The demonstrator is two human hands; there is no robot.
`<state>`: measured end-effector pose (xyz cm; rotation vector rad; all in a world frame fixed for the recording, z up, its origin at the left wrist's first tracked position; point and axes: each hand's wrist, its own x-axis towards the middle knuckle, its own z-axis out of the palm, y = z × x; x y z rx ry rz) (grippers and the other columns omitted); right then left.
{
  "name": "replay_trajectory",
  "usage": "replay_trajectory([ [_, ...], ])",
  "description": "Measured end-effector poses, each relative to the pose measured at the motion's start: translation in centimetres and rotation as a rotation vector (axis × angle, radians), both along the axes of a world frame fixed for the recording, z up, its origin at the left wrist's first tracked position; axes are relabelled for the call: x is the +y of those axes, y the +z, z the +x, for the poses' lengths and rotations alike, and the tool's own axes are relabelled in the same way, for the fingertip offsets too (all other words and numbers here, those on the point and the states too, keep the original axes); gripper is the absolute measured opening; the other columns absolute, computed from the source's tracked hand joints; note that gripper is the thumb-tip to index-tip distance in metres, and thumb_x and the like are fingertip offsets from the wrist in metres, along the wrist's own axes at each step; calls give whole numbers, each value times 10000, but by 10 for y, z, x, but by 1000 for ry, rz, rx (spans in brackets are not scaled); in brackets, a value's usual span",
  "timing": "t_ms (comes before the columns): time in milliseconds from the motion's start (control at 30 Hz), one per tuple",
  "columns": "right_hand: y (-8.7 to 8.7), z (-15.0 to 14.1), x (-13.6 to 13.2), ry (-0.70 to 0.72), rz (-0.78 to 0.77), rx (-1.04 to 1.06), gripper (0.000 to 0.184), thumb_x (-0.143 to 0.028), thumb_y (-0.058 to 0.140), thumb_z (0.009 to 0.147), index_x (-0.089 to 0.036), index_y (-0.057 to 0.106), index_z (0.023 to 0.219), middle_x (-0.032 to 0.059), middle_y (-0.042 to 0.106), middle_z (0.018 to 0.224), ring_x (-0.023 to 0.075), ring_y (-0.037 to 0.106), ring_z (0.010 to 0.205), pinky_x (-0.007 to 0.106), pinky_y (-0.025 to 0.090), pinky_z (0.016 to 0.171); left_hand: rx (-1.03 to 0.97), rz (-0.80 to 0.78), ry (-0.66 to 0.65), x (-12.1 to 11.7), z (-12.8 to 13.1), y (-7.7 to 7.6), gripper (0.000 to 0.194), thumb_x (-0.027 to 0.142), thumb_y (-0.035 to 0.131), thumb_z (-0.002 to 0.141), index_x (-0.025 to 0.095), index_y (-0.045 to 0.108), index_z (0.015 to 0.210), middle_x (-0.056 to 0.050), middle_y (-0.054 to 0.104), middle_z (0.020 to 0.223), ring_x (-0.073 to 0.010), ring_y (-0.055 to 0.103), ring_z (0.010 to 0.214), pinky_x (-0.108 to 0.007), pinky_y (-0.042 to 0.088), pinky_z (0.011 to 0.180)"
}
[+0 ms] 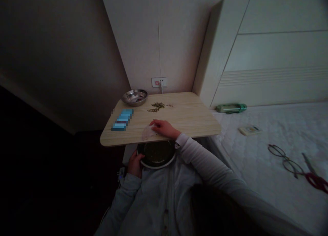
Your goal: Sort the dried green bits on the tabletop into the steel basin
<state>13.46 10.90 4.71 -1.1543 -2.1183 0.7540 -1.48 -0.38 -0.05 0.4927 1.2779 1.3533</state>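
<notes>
My left hand (135, 163) grips the rim of a round bowl (156, 156) held just below the front edge of the wooden table (179, 119); the bowl holds dark greenish bits. My right hand (164, 128) rests on the tabletop near the front edge, fingers closed on a thin whitish sheet (148, 132). Farther back on the table lies a small heap of green crumbs (156, 107).
An empty steel dish (134, 96) sits at the table's back left, with a row of blue packets (123, 119) in front of it. A wall socket (159, 82) is behind. On the bed to the right lie a green bottle (231, 108), a small card (250, 130), glasses (284, 160) and red-handled scissors (314, 176).
</notes>
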Motion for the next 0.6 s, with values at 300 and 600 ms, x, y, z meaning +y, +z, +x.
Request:
replay_trajectory([
  [300,0,1,0,44,-41,1,277,-328,466,709,-216,565,943,-31,527,676,74,445,617,197,326,632,6,3,-8,0,-1,0,293,108,516,462,175,562,743,37,590,576,-135,545,569,-239,379,523],
  [600,-1,3,2,78,-70,69,271,-320,468,703,-193,560,923,-34,499,630,69,433,582,188,331,579,2,-19,1,-1,1,3,292,120,529,453,175,558,738,38,592,586,-120,529,524,-234,372,500],
])
